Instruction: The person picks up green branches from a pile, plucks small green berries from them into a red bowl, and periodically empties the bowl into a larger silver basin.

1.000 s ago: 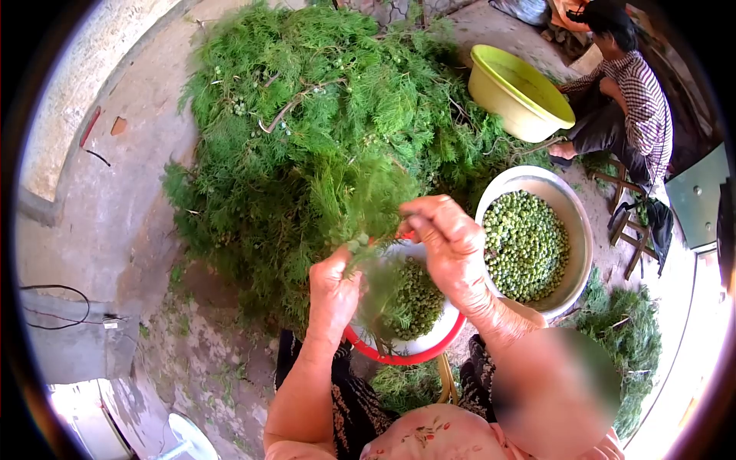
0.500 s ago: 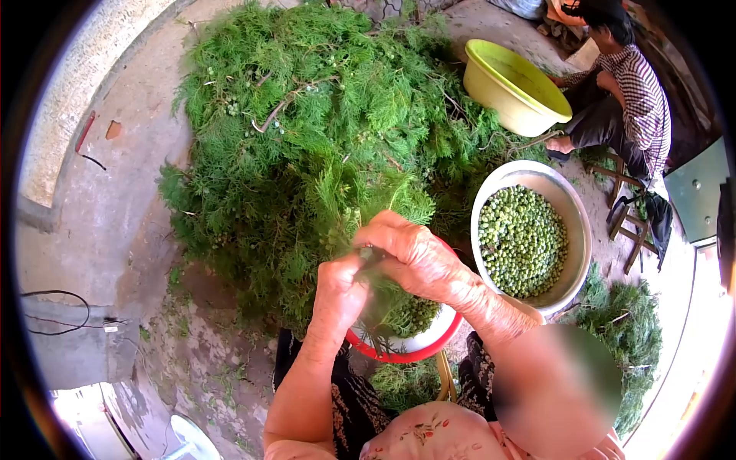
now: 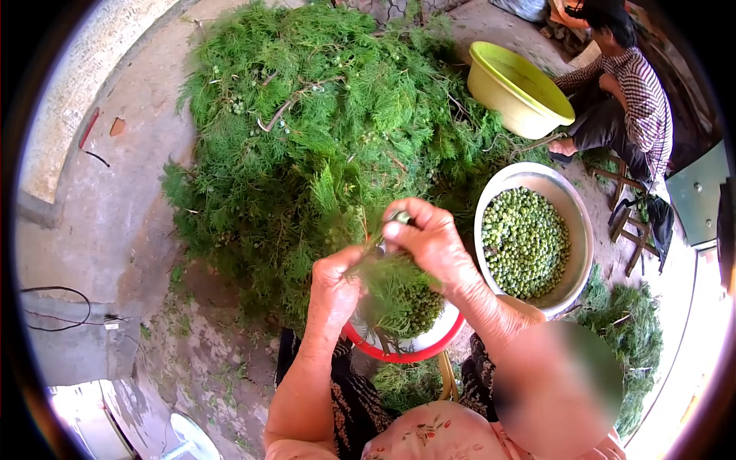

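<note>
My left hand [image 3: 336, 290] is closed on a green sprig [image 3: 395, 287], whose leafy part hangs blurred over a red-rimmed white basin [image 3: 410, 355]. Small green cones lie in that basin. To the right and slightly higher, my right hand [image 3: 429, 238] has thumb and fingers pressed together around a small greenish thing at the sprig's upper end; I cannot make out exactly what it is. Just beyond both hands rises a large heap of green branches [image 3: 307, 138]. A metal bowl [image 3: 579, 230] on the right holds many green cones [image 3: 525, 241].
A tilted yellow-green tub [image 3: 510, 107] stands beyond the metal bowl. Beside it sits a person [image 3: 644, 100] in a checked shirt, with a wooden stool [image 3: 632, 230] nearby. More branches [image 3: 629, 337] lie at the right. A black cable [image 3: 57, 290] is on the left.
My right hand has moved slightly right and turned, showing its thumb and fingertips. My hands are a little farther apart, and the sprig hangs farther right over the basin.
</note>
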Demonstrator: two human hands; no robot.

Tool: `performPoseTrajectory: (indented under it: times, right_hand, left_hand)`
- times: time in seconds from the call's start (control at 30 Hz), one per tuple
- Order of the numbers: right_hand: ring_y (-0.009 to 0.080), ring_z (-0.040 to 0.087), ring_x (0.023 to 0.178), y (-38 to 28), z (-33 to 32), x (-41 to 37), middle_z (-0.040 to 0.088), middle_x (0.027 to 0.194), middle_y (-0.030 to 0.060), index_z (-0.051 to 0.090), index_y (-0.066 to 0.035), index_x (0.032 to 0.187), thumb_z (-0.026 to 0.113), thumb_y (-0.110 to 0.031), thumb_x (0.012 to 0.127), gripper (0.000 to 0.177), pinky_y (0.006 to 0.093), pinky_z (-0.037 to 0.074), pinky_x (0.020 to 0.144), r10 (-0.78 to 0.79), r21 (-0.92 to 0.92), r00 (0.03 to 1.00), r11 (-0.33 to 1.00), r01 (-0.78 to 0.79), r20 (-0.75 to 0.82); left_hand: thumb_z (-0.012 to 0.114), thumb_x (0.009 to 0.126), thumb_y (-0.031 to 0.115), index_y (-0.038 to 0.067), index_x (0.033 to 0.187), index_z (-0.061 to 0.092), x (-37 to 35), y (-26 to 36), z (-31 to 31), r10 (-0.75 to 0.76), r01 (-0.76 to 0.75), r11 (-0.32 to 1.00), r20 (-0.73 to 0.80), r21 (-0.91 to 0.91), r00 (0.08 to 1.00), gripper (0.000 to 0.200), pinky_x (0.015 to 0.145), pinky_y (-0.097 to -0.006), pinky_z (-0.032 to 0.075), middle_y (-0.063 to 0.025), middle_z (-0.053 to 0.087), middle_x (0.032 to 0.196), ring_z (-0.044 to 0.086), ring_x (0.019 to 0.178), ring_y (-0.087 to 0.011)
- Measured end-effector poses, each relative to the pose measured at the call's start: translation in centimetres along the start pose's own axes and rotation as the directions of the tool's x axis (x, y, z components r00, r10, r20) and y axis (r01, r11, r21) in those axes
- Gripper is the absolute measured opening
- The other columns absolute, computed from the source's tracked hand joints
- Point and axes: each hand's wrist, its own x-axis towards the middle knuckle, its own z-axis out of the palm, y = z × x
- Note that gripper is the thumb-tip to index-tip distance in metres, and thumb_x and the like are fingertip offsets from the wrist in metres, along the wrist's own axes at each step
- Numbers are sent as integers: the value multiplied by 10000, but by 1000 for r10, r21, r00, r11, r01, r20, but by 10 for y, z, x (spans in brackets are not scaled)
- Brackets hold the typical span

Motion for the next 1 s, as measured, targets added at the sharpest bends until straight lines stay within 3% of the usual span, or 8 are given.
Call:
performPoseTrajectory:
  times: [0.13, 0.27, 0.33, 0.43, 0.67, 0.77, 0.87, 1.0]
  right_hand:
    - [85, 565, 659, -10, -17, 4, 591, 766, 1, 583, -42, 957, 582, 1, 837, 128, 215, 482, 574, -24, 225, 995, 973, 46, -98]
    - [103, 576, 694, -11, -40, -3, 587, 826, 49, 585, -19, 932, 565, 28, 787, 154, 236, 497, 621, 112, -280, 992, 956, -91, 62]
    - [204, 601, 805, -2, -48, -7, 615, 862, 115, 592, 10, 1014, 633, -39, 719, 302, 312, 491, 737, 39, -699, 954, 690, 191, 299]
    - [352, 586, 913, 24, -44, -16, 614, 936, 187, 604, -32, 1049, 664, -127, 729, 339, 430, 452, 825, -38, -783, 858, 389, 485, 512]
    - [371, 606, 838, 44, -40, -3, 631, 888, 202, 618, -15, 1012, 591, -139, 790, 256, 416, 483, 742, 73, -845, 941, 467, 259, 329]
    - [320, 629, 776, 52, -19, -3, 631, 847, 212, 617, 5, 989, 601, -198, 795, 282, 385, 484, 728, -48, -695, 980, 699, 170, 191]
    - [235, 603, 686, 84, 1, -3, 628, 779, 178, 611, 23, 985, 610, -261, 806, 336, 349, 481, 669, 208, -505, 976, 838, -208, -56]
    - [183, 533, 748, 91, 17, -7, 566, 818, 65, 567, -2, 958, 618, -385, 799, 418, 373, 455, 656, 557, -91, 827, 830, -551, 70]
  left_hand:
    - [626, 834, 133, 8, 944, 630, 2, 8, -4, -143, 132, 946, -17, -295, 990, 166, 455, -219, 421, -56, 632, 754, 566, 631, -111]
    - [623, 842, 137, 16, 963, 609, 5, 10, -9, -150, 107, 905, -74, -412, 986, 173, 467, -275, 447, -65, 621, 756, 581, 642, -155]
    - [664, 818, 177, 30, 972, 602, 5, 15, -10, -230, 134, 830, -114, -541, 966, 222, 469, -255, 447, -50, 622, 759, 576, 637, -133]
    - [701, 786, 201, 49, 949, 595, 3, 19, -13, -305, 123, 776, -197, -619, 932, 247, 467, -244, 430, -14, 595, 744, 547, 603, -114]
    - [652, 749, 110, 74, 876, 551, 2, 12, -18, -454, 145, 764, -363, -629, 814, 166, 386, -206, 335, 1, 509, 619, 458, 498, -76]
    - [608, 800, 224, 81, 845, 532, 0, 12, -21, -518, 112, 640, -319, -761, 794, 168, 387, -213, 271, -4, 454, 572, 343, 434, -82]
    - [565, 844, 246, 88, 822, 532, 0, 6, -30, -472, 51, 576, -281, -815, 835, 163, 407, -252, 309, 21, 398, 535, 320, 409, -90]
    - [528, 872, 244, 84, 836, 527, -1, 11, -33, -495, 42, 563, -295, -826, 817, 164, 424, -259, 310, 27, 337, 516, 296, 408, -90]
